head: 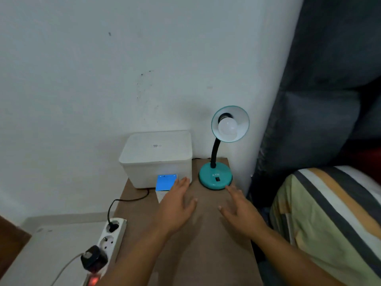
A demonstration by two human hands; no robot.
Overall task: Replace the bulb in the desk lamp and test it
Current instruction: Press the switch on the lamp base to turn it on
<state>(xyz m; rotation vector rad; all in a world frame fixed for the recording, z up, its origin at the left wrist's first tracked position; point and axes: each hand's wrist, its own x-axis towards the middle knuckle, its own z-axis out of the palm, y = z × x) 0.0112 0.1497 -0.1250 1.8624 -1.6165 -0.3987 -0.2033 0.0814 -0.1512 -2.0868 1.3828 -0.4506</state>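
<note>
Teal desk lamp [215, 178] at tabletop [202, 234] rear-right, bulb [227, 126] seated in shade. Left hand [177, 205], right hand [240, 211] flat, released, empty. We steady base, unscrew bulb gently.

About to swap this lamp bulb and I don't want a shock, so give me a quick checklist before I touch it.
1. Bulb unlit: ok, it looks dark.
2. Lamp unplugged: cannot tell; a black plug sits in the power strip, whose switch glows red.
3. Bulb cool: cannot tell.
4. Both hands free: ok, left hand and right hand are open, holding nothing.
5. Replacement ready: cannot tell; a blue-and-white box lies by the left hand.
</note>
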